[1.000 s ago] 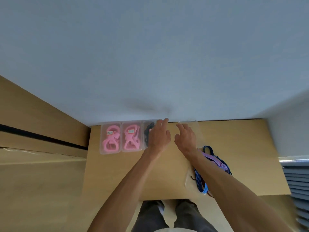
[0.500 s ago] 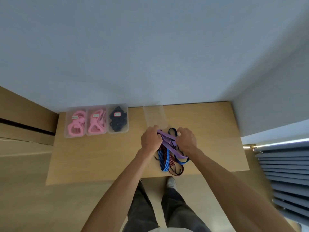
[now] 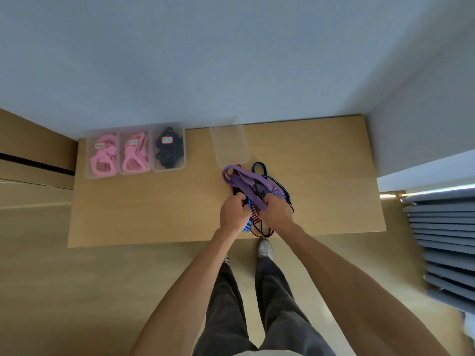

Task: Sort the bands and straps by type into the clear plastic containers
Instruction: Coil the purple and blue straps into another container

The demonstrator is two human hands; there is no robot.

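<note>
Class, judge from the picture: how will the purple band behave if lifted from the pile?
Probably floppy: the purple band drapes in soft loops. It may drag neighbours along, since it lies tangled over the striped straps. It looks light, being thin and flat.

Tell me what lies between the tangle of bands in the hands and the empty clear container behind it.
Nothing visible does. The empty container stands just beyond the purple band, with only bare table between. The left hand and right hand both hold the tangle, whose bands are intertwined.
</note>
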